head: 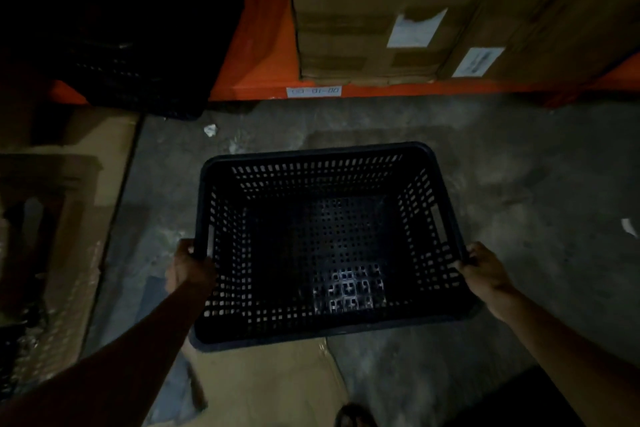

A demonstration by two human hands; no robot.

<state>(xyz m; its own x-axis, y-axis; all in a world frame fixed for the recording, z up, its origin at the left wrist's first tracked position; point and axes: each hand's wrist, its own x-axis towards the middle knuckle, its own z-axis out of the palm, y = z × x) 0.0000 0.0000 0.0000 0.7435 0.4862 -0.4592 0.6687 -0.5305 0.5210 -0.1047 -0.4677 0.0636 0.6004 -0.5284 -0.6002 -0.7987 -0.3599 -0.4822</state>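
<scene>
A black perforated plastic crate [311, 153] fills the middle of the head view, over a grey concrete floor. Nothing lies inside it. My left hand [188, 265] grips its left rim beside the handle slot. My right hand [483, 269] grips the right rim, fingers curled over the edge. Whether the crate rests on the floor or hangs just above it cannot be told.
An orange rack beam [415, 89] with cardboard boxes [363, 17] on it runs along the back. A dark crate [138, 80] sits at the back left. Flattened cardboard [86, 201] covers the floor at left and below the crate [270, 385]. Paper scraps [210, 130] lie about.
</scene>
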